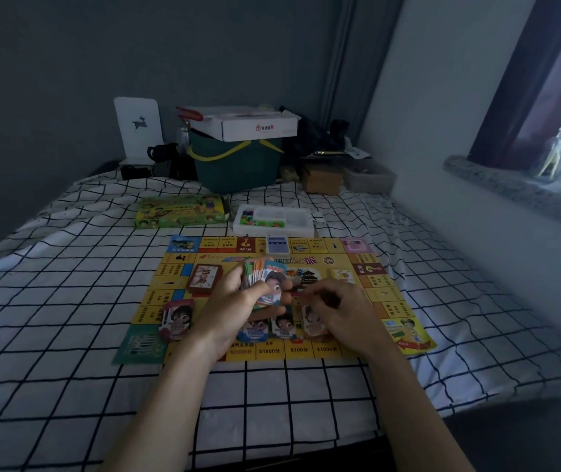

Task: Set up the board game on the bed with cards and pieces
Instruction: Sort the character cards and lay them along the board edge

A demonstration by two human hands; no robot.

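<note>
**Sorting cards over the game board**

The left hand [235, 298] grips a fanned stack of cards [265, 277] above the middle of the game board [388, 294]. The right hand [337, 308], fingers curled, pinches a card at the small piles [282, 325] along the board's near edge, where "$1600", "$700" and "$1000" read toward the person. Beyond the board's far edge on the checked bed [68, 301] lie a green game box [180, 211] and a white pieces tray [274, 219].
</note>
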